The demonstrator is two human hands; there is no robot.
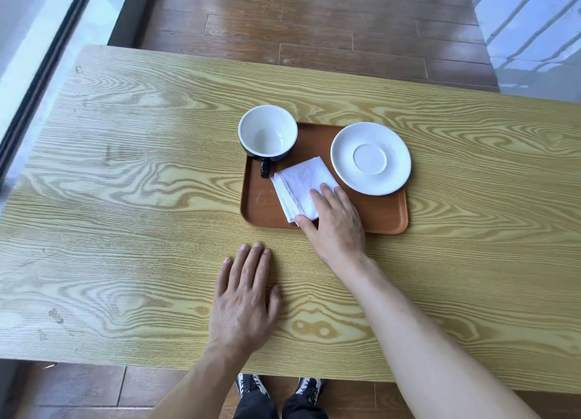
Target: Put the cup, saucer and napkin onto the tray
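Right hand [334,226] flat, fingers spread, pressing soft light napkin [301,189] at tray [386,220] centre. Left hand [243,296] open, empty on desk [125,198]. Cup [268,133] at 10 o'clock: fragile, best lifted by handle.

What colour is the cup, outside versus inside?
The cup is black outside, handle included, and white inside; the head view, the only one, shows both.

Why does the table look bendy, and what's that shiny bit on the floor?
Head view: the wide-angle lens curves the table edges; daylight glares off the floor at top right; cup, saucer and napkin look sharp, with soft shadows.
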